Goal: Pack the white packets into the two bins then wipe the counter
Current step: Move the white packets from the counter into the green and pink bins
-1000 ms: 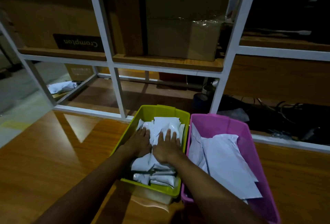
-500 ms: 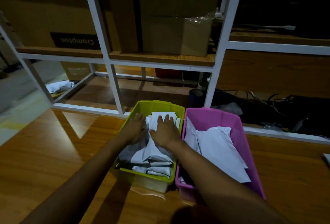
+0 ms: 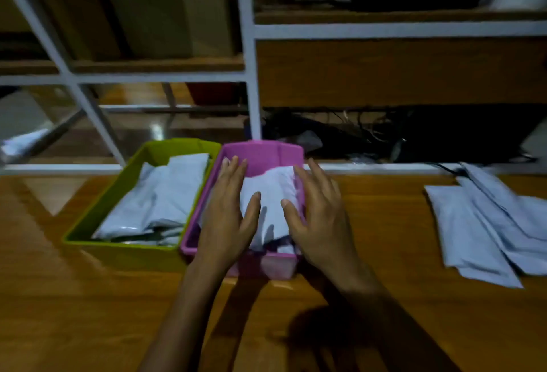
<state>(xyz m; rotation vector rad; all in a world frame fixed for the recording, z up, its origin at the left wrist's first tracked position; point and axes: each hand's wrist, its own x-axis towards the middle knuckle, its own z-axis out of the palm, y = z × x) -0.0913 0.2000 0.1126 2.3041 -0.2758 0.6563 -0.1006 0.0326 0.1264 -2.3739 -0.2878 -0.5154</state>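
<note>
A green bin point(image 3: 97, 217) holds several white packets point(image 3: 165, 194) on the wooden counter point(image 3: 88, 312). Right beside it, touching, stands a pink bin point(image 3: 263, 152) with white packets point(image 3: 270, 191) inside. My left hand point(image 3: 228, 211) lies flat over the left part of the pink bin, fingers spread. My right hand point(image 3: 318, 211) rests on the bin's right rim and the packets, fingers apart. Neither hand grips anything. A loose pile of white packets point(image 3: 485, 223) lies on the counter at the far right.
A white metal shelf frame point(image 3: 250, 75) rises behind the bins, with cardboard boxes point(image 3: 165, 13) on its wooden shelves. A tangle of dark cables point(image 3: 370, 134) lies behind the counter edge. Another white packet point(image 3: 20, 143) sits on the floor at far left.
Both hands have moved from the green bin's packets over to the pink bin. The view has swung right, bringing the loose packet pile into sight.
</note>
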